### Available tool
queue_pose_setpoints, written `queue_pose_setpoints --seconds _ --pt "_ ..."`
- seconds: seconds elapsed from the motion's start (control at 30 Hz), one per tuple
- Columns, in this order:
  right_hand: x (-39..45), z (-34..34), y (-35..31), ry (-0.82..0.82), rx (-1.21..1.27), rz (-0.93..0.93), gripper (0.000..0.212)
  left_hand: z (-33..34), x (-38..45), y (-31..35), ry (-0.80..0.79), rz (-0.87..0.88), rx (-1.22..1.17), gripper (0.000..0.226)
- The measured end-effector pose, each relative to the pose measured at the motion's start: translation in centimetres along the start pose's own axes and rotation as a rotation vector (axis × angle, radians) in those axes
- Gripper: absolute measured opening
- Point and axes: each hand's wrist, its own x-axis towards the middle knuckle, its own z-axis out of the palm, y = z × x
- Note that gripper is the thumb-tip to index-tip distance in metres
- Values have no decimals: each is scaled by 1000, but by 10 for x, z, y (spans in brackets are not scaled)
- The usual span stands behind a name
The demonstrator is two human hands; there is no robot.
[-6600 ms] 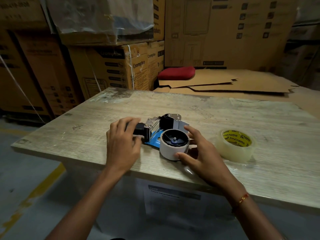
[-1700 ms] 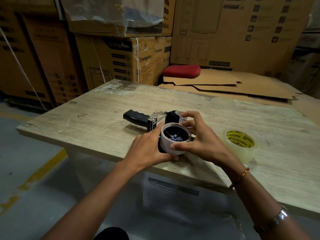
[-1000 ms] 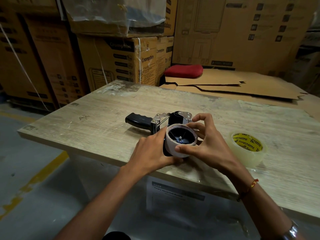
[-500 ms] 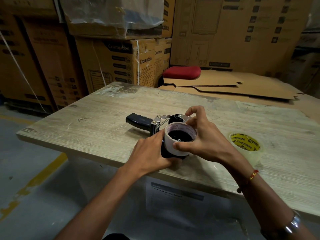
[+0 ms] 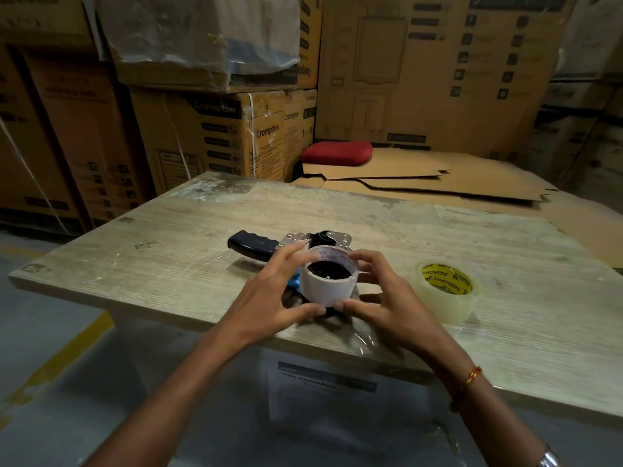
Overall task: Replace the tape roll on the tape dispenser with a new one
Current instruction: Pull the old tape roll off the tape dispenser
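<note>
The tape dispenser (image 5: 259,245), with a black handle, metal plates and a blue frame, lies on its side on the wooden table (image 5: 168,264). A white empty tape core (image 5: 325,288) sits raised partway up the dispenser's black hub. My left hand (image 5: 269,298) grips the core from the left, thumb at its near base. My right hand (image 5: 381,298) grips it from the right, fingers round its far rim and thumb at the near base. A new clear tape roll (image 5: 445,291) with a yellow printed core lies flat to the right, untouched.
A crumpled clear film (image 5: 367,338) lies at the table's near edge under my right wrist. Stacked cardboard boxes (image 5: 215,136) stand behind the table. Flattened cardboard sheets (image 5: 438,183) and a red cushion (image 5: 337,152) lie behind it.
My left hand moved from the dispenser's body up onto the white core. Both hands now hold the core, which sits higher on the hub than a second ago.
</note>
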Motion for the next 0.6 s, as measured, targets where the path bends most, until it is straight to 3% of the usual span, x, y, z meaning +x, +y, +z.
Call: queue_pose_setpoints --seconds 0.1,0.23,0.4,0.6 --pt "1 7 1 -19 48 2 66 -15 12 7 -61 128 298 60" --pt "6 8 3 10 125 -3 65 -29 32 20 -109 432 726 47" --pt "3 8 3 9 162 -8 55 -37 48 27 -403 355 602 28" --pt "9 4 0 -9 98 -23 55 -45 63 28 -501 333 568 31"
